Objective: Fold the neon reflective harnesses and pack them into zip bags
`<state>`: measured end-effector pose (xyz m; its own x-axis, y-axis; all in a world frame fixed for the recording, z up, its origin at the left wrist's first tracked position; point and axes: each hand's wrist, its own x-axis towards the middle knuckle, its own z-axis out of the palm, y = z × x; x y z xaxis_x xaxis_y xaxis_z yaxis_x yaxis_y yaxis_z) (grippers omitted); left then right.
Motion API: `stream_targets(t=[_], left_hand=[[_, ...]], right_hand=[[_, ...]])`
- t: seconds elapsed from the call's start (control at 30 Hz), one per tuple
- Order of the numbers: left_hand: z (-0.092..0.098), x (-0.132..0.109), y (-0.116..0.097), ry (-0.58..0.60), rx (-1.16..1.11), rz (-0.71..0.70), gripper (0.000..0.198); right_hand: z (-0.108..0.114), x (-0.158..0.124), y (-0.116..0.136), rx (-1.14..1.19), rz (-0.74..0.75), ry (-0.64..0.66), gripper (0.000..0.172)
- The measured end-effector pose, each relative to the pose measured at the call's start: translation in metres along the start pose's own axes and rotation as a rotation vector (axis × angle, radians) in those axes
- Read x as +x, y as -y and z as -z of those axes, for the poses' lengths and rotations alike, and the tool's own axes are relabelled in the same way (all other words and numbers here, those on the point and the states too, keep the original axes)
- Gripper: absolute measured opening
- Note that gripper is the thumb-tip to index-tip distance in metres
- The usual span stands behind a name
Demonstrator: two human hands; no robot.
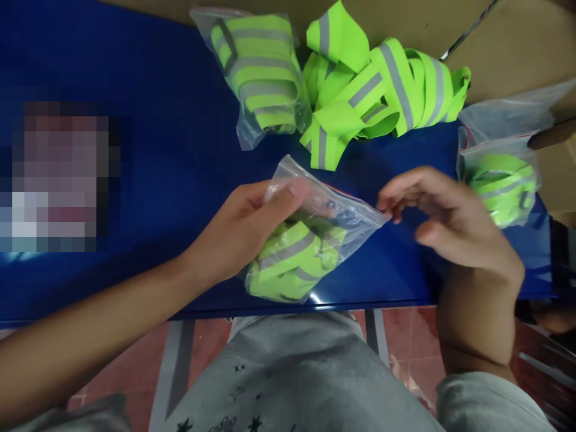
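My left hand [245, 225] grips a clear zip bag [310, 231] stuffed with a folded neon-green reflective band, thumb pressed on the bag's upper edge. The bag hangs over the front edge of the blue table [148, 150]. My right hand [443, 219] sits just to the right of the bag, its fingertips at the bag's right corner, fingers loosely curled; I cannot tell whether they pinch the plastic.
A loose pile of neon-green reflective bands [369, 93] lies at the back middle. One filled bag [258, 72] rests left of the pile, another filled bag [501, 177] at the right edge. Brown cardboard [508, 54] lies behind. A blurred patch covers the left.
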<state>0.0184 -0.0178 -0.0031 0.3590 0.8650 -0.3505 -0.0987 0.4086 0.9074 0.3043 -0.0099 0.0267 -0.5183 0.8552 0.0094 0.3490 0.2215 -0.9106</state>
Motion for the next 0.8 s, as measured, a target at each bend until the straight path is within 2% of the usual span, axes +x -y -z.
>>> stream_targets(t=[0.03, 0.1, 0.2, 0.3, 0.37, 0.47, 0.6, 0.8], left_hand=[[0.0, 0.0, 0.001, 0.025, -0.07, 0.006, 0.05], [0.001, 0.001, 0.003, 0.045, -0.147, 0.002, 0.046], [0.002, 0.003, 0.006, -0.075, -0.103, -0.061, 0.029], [0.003, 0.007, 0.007, -0.228, -0.074, -0.116, 0.022], [0.004, 0.009, 0.006, -0.263, -0.107, -0.142, 0.023], [0.006, 0.008, 0.002, -0.248, -0.11, -0.18, 0.019], [0.006, 0.002, 0.002, -0.245, -0.028, -0.158, 0.019], [0.001, 0.003, 0.008, -0.291, -0.036, -0.166, 0.038]], right_hand=[[-0.004, 0.001, 0.0, 0.0, -0.063, 0.053, 0.028], [-0.012, 0.003, 0.0, 0.004, -0.135, 0.055, 0.018], [-0.02, 0.004, -0.002, 0.037, -0.187, -0.017, 0.014], [-0.02, 0.003, -0.004, 0.004, -0.209, -0.08, 0.014], [-0.019, 0.002, -0.004, -0.036, -0.177, -0.183, 0.015], [-0.022, 0.004, -0.004, -0.02, -0.118, -0.289, 0.013], [-0.034, 0.009, -0.006, 0.038, -0.122, -0.234, 0.015], [-0.042, 0.011, -0.009, 0.065, -0.035, -0.237, 0.018]])
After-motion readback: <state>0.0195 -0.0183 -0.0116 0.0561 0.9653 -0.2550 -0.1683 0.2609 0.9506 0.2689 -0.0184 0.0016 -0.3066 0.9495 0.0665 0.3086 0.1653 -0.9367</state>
